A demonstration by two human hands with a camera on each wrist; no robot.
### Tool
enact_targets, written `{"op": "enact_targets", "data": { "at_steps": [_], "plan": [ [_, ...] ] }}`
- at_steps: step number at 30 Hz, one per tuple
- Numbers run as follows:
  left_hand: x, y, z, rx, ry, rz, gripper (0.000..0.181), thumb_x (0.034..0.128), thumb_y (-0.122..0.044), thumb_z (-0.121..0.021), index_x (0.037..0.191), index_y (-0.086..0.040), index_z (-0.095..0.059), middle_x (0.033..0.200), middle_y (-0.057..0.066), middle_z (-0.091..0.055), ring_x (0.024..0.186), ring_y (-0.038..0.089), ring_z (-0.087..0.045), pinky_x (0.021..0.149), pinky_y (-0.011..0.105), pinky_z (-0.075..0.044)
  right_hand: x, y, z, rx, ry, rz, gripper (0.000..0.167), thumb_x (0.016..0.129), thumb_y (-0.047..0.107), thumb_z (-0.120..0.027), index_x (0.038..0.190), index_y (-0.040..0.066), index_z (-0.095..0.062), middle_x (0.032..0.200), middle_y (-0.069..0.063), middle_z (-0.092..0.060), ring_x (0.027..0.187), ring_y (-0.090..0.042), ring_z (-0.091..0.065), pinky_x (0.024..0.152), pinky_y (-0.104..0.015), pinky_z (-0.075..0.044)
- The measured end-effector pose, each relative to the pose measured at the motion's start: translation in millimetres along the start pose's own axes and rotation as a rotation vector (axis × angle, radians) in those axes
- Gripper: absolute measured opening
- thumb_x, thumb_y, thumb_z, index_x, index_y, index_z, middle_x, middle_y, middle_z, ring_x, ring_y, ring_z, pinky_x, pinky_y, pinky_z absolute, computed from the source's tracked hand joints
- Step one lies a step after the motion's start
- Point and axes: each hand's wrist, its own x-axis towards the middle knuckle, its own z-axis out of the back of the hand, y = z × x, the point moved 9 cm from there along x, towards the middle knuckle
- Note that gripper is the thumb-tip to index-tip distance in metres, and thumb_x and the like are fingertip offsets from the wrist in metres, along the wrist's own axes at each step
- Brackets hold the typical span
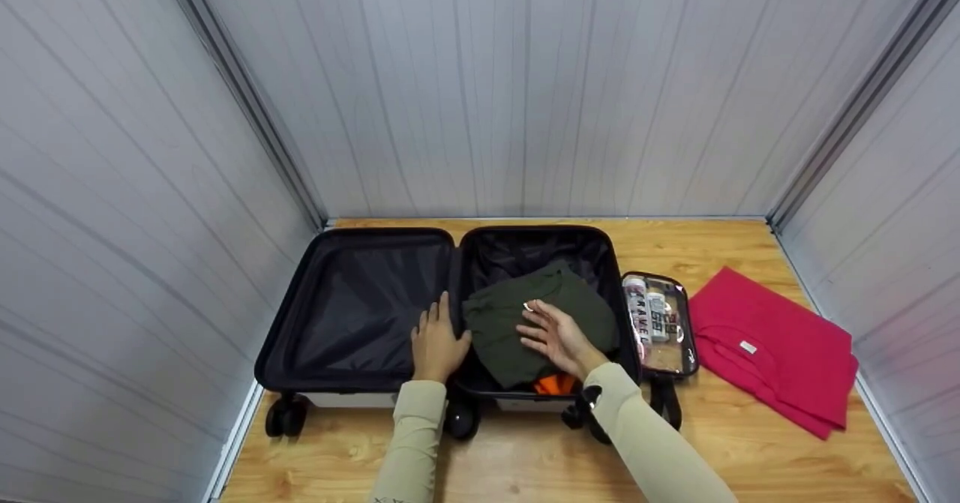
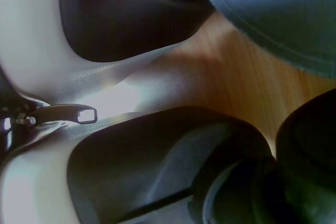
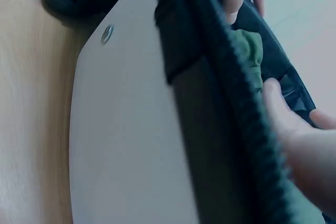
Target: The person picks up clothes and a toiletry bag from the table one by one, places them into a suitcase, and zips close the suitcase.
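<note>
Reaching over a wood-grain floor (image 1: 510, 462) and black suitcase wheels (image 1: 460, 417) in beige sleeves (image 1: 416, 432). Holding the left hand (image 1: 439, 347), released and with fingers straight, at the inner rim between the halves of a pale-shelled, black-lined suitcase (image 1: 262, 345) lying opened flat. Showing orange fabric (image 1: 553, 384) at the right half's near edge. Holding the right hand (image 1: 556, 338), also released, with fingers loosely spread, over a dark green garment (image 1: 506, 330) filling much of that half; not revealing clearly whether touching it. Seeing, just right, a clear toiletry pouch (image 1: 678, 374) containing bottles (image 1: 637, 312), beside a folded crimson T-shirt (image 1: 787, 338). Facing grey-white panelled walls (image 1: 487, 91) behind.
</note>
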Motion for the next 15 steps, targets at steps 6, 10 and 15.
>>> {"op": "enact_targets", "data": {
  "at_steps": [6, 10, 15],
  "plan": [
    [-2.0, -1.9, 2.5, -0.027, -0.014, -0.016, 0.083, 0.094, -0.033, -0.072, 0.163, -0.014, -0.029, 0.159, 0.021, -0.043, 0.147, 0.042, -0.041, 0.115, 0.066, -0.034, 1.7, -10.0, 18.0, -0.119, -0.126, -0.047, 0.061, 0.108, 0.028, -0.041, 0.158, -0.004, -0.025, 0.168, -0.024, -0.023, 0.152, -0.044, -0.031, 0.125, -0.053, -0.028],
    [-2.3, -2.3, 3.5, -0.033, -0.016, -0.013, 0.083, 0.0942, -0.033, -0.071, 0.163, -0.015, -0.029, 0.159, 0.021, -0.043, 0.147, 0.043, -0.04, 0.115, 0.066, -0.033, 2.6, -11.8, 25.4, -0.166, -0.195, -0.048, 0.052, 0.106, 0.022, -0.048, 0.149, -0.005, -0.04, 0.16, -0.025, -0.038, 0.145, -0.043, -0.043, 0.121, -0.052, -0.035],
    [-2.0, -0.9, 1.3, -0.026, -0.007, -0.008, 0.083, 0.0944, -0.034, -0.071, 0.163, -0.015, -0.029, 0.16, 0.02, -0.043, 0.147, 0.043, -0.04, 0.116, 0.065, -0.033, 1.6, -11.6, 29.6, -0.245, -0.24, -0.03, 0.044, 0.103, 0.018, -0.055, 0.138, -0.007, -0.051, 0.138, -0.024, -0.059, 0.128, -0.037, -0.06, 0.112, -0.047, -0.045]
  ]
}}
